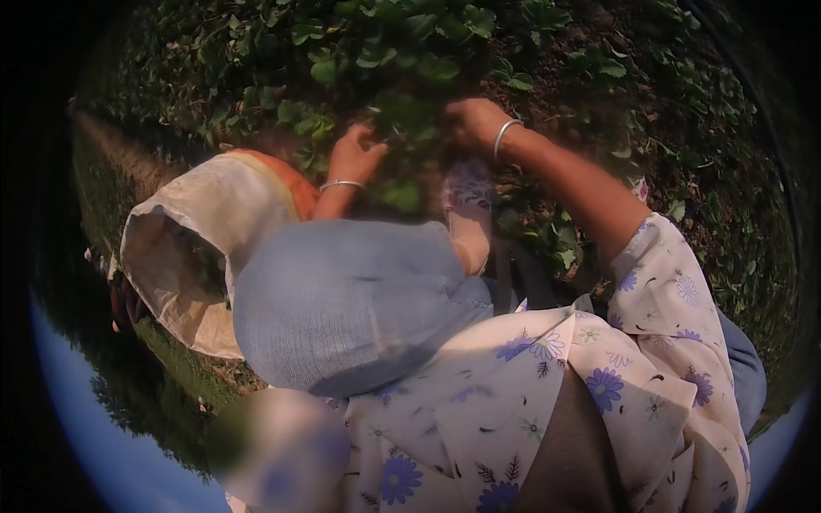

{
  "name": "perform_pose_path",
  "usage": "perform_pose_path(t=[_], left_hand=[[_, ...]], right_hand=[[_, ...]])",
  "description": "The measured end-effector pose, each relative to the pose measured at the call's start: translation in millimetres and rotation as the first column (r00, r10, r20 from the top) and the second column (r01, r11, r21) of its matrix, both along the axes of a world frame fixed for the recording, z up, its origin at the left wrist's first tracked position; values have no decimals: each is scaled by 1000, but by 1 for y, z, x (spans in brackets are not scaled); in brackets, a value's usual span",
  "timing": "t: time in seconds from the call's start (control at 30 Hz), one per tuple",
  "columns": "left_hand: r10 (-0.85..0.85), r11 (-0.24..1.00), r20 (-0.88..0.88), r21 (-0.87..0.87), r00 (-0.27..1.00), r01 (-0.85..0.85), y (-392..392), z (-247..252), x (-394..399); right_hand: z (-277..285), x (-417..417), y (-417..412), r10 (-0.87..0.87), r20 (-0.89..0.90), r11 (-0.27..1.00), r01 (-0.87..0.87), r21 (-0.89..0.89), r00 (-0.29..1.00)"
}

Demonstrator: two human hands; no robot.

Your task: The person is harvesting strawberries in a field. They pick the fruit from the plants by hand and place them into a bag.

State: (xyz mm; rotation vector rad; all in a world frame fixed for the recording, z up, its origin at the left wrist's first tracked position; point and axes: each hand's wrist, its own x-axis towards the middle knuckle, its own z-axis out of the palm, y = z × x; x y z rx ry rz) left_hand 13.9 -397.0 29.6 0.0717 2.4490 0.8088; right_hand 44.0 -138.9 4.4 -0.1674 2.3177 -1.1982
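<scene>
My left hand [359, 152], with a thin bracelet at the wrist, is low among leafy plants [404, 122], thumb and fingers curled near one another; whether it holds a stem or leaf cannot be told. To its right my right hand [471, 125], with a silver bangle, is bent downward at the same plants; its fingertips are blurred and partly hidden. A few dark green leaves lie between the two hands. Beside my left forearm a whitish woven sack [192, 186] with an orange and yellow part lies with its mouth towards the lower left, some greenery dimly visible inside.
My denim-covered knee [359, 295] is below my left hand. A patterned shoe [467, 183] stands on the soil just under my right hand. Low leafy plants spread across the ground, with brown soil [564, 96] between some. A bare dirt strip [125, 151] runs at the left.
</scene>
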Motion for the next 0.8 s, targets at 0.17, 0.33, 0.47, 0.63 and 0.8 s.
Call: perform_pose_path(t=[0.17, 0.33, 0.47, 0.63, 0.8], left_hand=[[16, 1000, -93, 20, 996, -14, 25, -7, 25], [-99, 991, -306, 60, 947, 123, 51, -10, -1], [-153, 979, -329, 78, 932, 188, 53, -32, -14], [180, 966, -110, 206, 978, -155, 44, -41, -18], [479, 781, 315, 274, 819, -562, 52, -27, -27]], right_hand=[[-4, 1, -22, 27, 97, 999, -29, 16, 995], [-12, -10, -39, -169, 275, 984, 146, 104, 946], [-36, -9, -53, -216, 191, 962, 175, 210, 958], [-15, -14, -54, -205, 330, 977, 172, 128, 921], [-14, -15, -66, -225, 339, 963, 155, 220, 913]])
